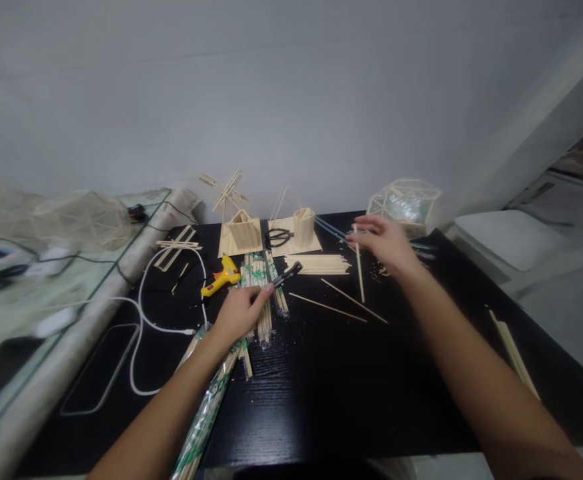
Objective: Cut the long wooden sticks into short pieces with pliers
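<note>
My left hand is closed around a slim black-and-grey hand tool, whose exact kind I cannot make out. It is above plastic-wrapped bundles of wooden sticks. Between the fingertips of my right hand hangs a wooden stick, nearly upright over the table. Two thin loose sticks lie below and to the left of it. A neat row of short sticks sits between my hands, farther back.
A yellow glue gun lies left of the bundles, near a white cable. Stick models stand at the back, including a windmill-like one and a round cup. Black scissors rest between them. More sticks lie at right.
</note>
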A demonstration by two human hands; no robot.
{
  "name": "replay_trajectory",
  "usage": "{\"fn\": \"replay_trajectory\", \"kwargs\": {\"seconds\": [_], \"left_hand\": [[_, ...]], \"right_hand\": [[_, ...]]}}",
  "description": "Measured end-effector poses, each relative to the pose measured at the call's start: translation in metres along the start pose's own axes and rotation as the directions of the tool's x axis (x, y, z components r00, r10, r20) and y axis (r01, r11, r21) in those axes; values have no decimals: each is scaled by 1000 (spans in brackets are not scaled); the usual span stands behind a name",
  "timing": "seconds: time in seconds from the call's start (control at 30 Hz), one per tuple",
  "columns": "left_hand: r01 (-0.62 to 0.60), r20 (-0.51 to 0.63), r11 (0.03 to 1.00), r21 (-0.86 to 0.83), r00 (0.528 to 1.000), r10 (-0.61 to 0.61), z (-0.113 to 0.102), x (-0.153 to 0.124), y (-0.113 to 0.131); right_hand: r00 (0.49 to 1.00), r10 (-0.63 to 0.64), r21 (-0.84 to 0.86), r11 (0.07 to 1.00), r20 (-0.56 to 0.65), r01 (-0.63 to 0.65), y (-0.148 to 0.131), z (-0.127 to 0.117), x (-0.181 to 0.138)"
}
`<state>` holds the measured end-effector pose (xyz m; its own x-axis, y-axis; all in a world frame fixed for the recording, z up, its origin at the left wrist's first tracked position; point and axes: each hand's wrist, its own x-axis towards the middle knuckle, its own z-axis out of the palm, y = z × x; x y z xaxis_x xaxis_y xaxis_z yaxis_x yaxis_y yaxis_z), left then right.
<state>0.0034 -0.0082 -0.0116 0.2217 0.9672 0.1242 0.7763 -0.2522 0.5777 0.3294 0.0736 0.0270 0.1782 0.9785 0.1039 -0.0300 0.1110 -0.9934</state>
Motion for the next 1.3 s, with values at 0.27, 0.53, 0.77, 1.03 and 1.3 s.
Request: {"fn": "replay_trajectory", "kwargs": {"seconds": [0.27,0.53,0.77,1.03,1.3], "left_hand": [[7,-37,1000,-3,999,-7,-3,-1,2],[23,-139,1000,-16,990,-25,-4,-1,-1],[10,-168,998,56,986,0,-4,-3,2],[-69,-211,978,197,971,111,-4,-8,6],[-112,-230,954,278,957,179,-2,-8,7]], "right_hand": [[937,104,22,993,334,-119,-3,43,-40],[825,152,161,946,544,-280,-8,57,-59],[776,207,152,920,596,-361,-7,62,-66],[749,229,162,898,622,-409,1,71,-74],[748,232,117,917,621,-382,0,73,-76]]}}
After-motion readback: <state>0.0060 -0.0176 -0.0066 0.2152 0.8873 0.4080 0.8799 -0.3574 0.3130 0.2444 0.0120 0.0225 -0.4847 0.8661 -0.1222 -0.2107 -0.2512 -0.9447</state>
